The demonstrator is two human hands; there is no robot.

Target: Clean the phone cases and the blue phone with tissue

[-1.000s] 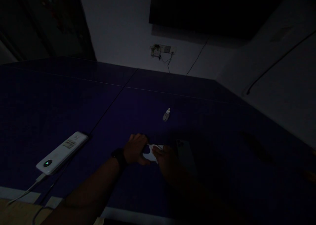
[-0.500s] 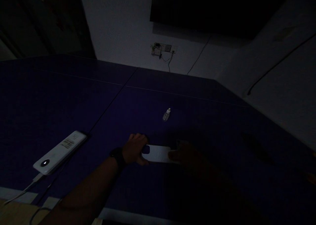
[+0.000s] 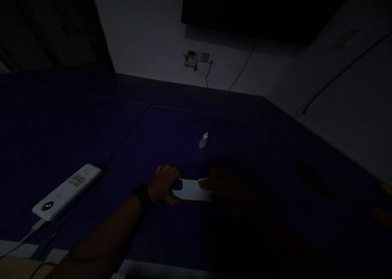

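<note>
A white phone case [image 3: 191, 194] with a dark camera cutout at its left end lies on the dark blue tabletop [image 3: 171, 136]. My left hand [image 3: 163, 184], with a dark watch on the wrist, grips the case's left end between thumb and fingers. My right hand [image 3: 222, 184] is in deep shadow, its fingers over the right half of the case. A small pale patch shows at its fingertips; whether this is a held item I cannot make out. Beyond the hands is a small clear bottle [image 3: 202, 141] with a white top.
A long white device [image 3: 67, 192] with a round lit spot and a cable lies at the left. A dark flat object [image 3: 314, 179] lies at the right. Wall sockets [image 3: 199, 57] with cords and a large dark screen [image 3: 251, 13] are on the far wall.
My right hand has slid left along the case, toward its middle. My left hand keeps its hold. The whole view has shifted slightly.
</note>
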